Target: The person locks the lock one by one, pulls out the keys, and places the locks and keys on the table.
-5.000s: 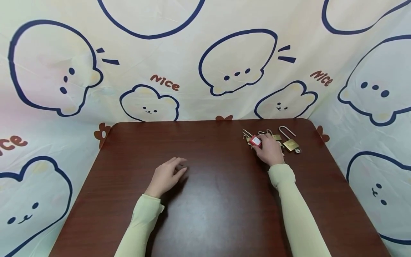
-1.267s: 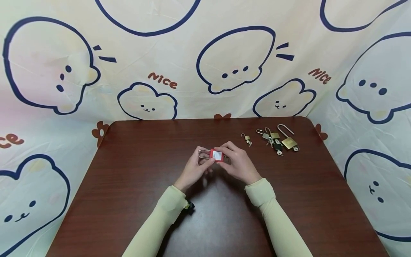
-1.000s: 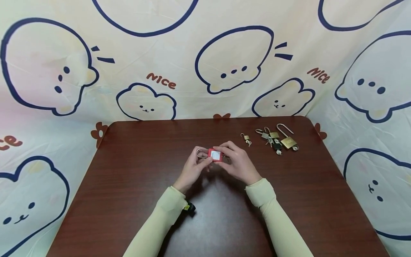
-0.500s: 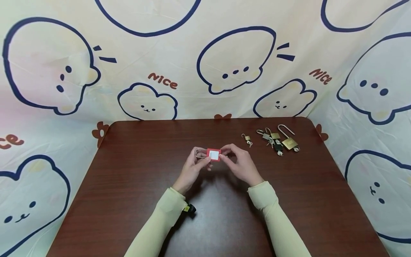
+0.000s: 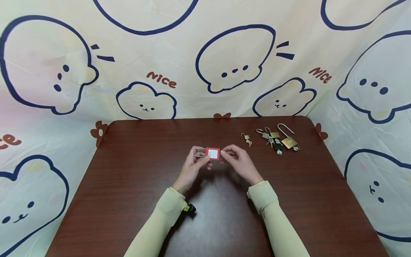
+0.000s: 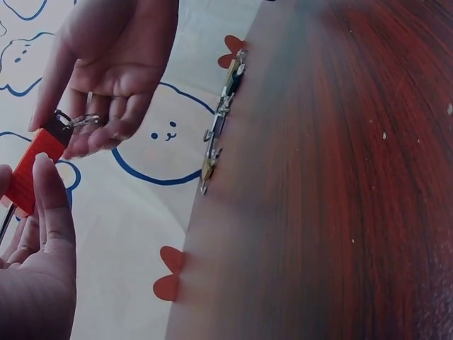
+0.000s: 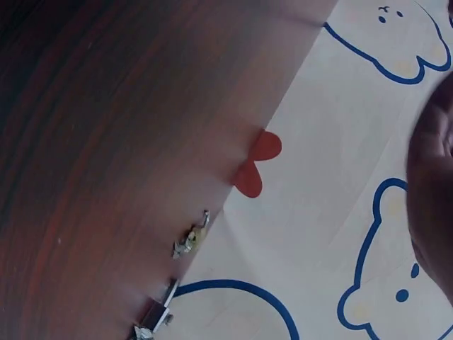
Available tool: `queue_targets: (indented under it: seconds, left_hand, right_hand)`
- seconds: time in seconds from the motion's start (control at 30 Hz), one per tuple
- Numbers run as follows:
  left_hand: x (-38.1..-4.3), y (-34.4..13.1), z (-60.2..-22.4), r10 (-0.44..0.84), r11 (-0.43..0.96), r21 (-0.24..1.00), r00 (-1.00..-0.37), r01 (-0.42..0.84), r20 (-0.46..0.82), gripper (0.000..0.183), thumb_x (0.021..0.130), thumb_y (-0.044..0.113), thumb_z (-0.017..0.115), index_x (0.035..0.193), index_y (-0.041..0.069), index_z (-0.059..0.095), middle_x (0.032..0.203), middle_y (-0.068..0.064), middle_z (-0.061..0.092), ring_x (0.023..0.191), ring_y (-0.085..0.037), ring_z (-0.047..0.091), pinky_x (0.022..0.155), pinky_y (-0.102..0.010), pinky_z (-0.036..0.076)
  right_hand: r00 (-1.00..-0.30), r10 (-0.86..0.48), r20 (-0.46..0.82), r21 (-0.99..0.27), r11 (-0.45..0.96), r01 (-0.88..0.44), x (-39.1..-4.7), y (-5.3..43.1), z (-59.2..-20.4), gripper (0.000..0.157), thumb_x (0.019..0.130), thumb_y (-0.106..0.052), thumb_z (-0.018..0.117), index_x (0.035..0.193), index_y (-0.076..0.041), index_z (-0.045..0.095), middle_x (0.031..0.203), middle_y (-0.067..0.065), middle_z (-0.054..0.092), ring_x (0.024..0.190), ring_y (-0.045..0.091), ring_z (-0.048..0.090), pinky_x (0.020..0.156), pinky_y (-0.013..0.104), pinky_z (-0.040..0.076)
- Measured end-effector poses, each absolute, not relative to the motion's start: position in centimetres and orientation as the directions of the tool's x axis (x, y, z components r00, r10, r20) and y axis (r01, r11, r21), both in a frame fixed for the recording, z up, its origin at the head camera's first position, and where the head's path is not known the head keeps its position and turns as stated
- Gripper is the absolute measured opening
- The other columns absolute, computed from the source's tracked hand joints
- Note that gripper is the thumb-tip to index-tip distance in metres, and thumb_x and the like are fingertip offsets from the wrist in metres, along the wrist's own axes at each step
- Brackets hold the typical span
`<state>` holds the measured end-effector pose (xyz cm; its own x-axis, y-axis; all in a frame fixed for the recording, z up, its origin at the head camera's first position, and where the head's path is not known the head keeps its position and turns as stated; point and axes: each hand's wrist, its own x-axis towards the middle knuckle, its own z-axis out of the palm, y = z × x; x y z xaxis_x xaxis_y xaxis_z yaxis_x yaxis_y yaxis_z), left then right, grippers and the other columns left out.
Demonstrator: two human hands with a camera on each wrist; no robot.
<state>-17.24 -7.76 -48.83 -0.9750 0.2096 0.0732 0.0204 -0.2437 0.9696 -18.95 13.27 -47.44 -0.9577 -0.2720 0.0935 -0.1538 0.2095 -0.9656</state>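
Observation:
Above the table's middle, my left hand point(image 5: 189, 169) holds a red padlock point(image 5: 213, 154) with a white label, thumb across its front. Its long metal shackle point(image 5: 198, 152) points left, by the left palm. At the padlock's other end is my right hand point(image 5: 241, 163), thumb and forefinger pinched together there. The left wrist view shows the padlock's red body point(image 6: 34, 168) edge-on, with a black base and a ring of keys point(image 6: 83, 121) at the right fingertips. Those fingers partly hide the key they pinch. In the right wrist view only an edge of the right hand point(image 7: 433, 184) shows.
A small brass padlock point(image 5: 247, 137) with keys lies at the back right. Beside it are a grey padlock point(image 5: 265, 136), a black padlock point(image 5: 277, 144) and a large brass padlock point(image 5: 289, 143) with a long shackle. A patterned curtain point(image 5: 186, 64) stands behind the brown table point(image 5: 144, 150).
The red padlock has come from the back-right group to the middle, into both hands. Lately my right fingers have slid off its body to the key end, while my left hand keeps hold.

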Motion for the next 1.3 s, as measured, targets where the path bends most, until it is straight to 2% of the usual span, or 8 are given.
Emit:
queue_targets:
  seconds: [0.13,0.23,0.43,0.63,0.93,1.1,1.2,1.3]
  left_hand:
    - [-17.3,-7.8,-49.0,0.202,-0.248,0.969,-0.977,0.017,0.068,0.027,0.102,0.001,0.060,0.125,0.002,0.046,0.100,-0.005,0.064,0.079,-0.019,0.066,0.070,-0.030,0.058]
    - [-17.3,-7.9,-49.0,0.203,-0.238,0.971,-0.977,0.012,0.062,0.027,0.102,0.002,0.060,0.125,0.001,0.046,0.100,-0.005,0.064,0.078,-0.019,0.066,0.070,-0.031,0.058]
    - [-17.3,-7.9,-49.0,0.208,-0.224,0.975,-0.976,0.011,0.059,0.028,0.102,0.004,0.061,0.125,0.000,0.046,0.100,-0.005,0.064,0.077,-0.019,0.066,0.069,-0.032,0.058]
    - [-17.3,-8.0,-49.1,0.203,-0.229,0.973,-0.977,0.011,0.059,0.026,0.102,0.002,0.060,0.124,0.000,0.047,0.097,-0.004,0.065,0.077,-0.021,0.066,0.069,-0.032,0.058]
    - [-17.4,-8.1,-49.0,0.220,-0.203,0.979,-0.973,0.027,0.073,0.024,0.102,0.004,0.061,0.122,0.002,0.047,0.099,-0.006,0.065,0.083,-0.033,0.065,0.071,-0.032,0.059]
    - [-17.3,-8.0,-48.9,0.229,-0.210,0.977,-0.971,0.027,0.075,0.025,0.102,0.004,0.061,0.123,0.003,0.047,0.099,-0.005,0.065,0.083,-0.031,0.065,0.072,-0.032,0.059]
    - [-17.2,-8.0,-49.0,0.231,-0.200,0.980,-0.971,0.019,0.067,0.026,0.102,0.005,0.062,0.123,0.003,0.047,0.100,-0.005,0.065,0.082,-0.026,0.065,0.073,-0.034,0.060]
    - [-17.1,-8.0,-49.1,0.240,-0.187,0.982,-0.969,0.015,0.061,0.026,0.102,0.005,0.062,0.124,0.003,0.048,0.102,-0.006,0.064,0.083,-0.026,0.065,0.075,-0.039,0.060]
  right_hand:
    - [-0.947,-0.321,-0.018,-0.991,0.132,-0.025,-19.1,13.2,-47.5,0.031,0.108,-0.021,0.056,0.103,0.007,0.066,0.083,0.011,0.069,0.073,0.019,0.068,0.074,0.046,0.061]
    - [-0.943,-0.329,-0.041,-0.995,0.103,0.007,-19.1,13.2,-47.6,0.026,0.107,-0.017,0.060,0.102,0.008,0.064,0.079,0.007,0.068,0.070,0.014,0.065,0.070,0.040,0.060]
    - [-0.955,-0.292,0.044,-0.985,0.149,-0.091,-19.1,13.3,-47.7,0.010,0.100,-0.008,0.069,0.101,0.001,0.066,0.084,0.010,0.074,0.074,0.020,0.070,0.074,0.049,0.062]
    - [-0.956,-0.285,0.063,-0.977,0.180,-0.118,-19.1,13.2,-47.7,0.011,0.099,-0.010,0.071,0.101,0.000,0.067,0.089,0.016,0.076,0.079,0.029,0.073,0.076,0.049,0.063]
    - [-0.954,-0.298,0.011,-0.983,0.172,-0.065,-19.1,13.5,-47.5,0.013,0.099,-0.011,0.070,0.101,0.001,0.067,0.090,0.016,0.076,0.077,0.018,0.072,0.079,0.052,0.062]
    - [-0.951,-0.309,-0.024,-0.991,0.132,-0.018,-19.3,13.9,-47.5,0.012,0.100,-0.010,0.070,0.101,0.002,0.067,0.086,0.009,0.076,0.076,0.014,0.072,0.082,0.058,0.060]
    - [-0.945,-0.324,-0.051,-0.996,0.087,0.024,-19.3,14.1,-47.7,0.012,0.099,-0.010,0.070,0.100,0.002,0.066,0.084,0.005,0.076,0.076,0.013,0.072,0.082,0.054,0.062]
    - [-0.938,-0.341,-0.068,-0.998,0.036,0.059,-19.1,14.4,-47.9,0.011,0.099,-0.008,0.069,0.099,0.003,0.066,0.083,0.003,0.075,0.075,0.012,0.071,0.077,0.041,0.063]
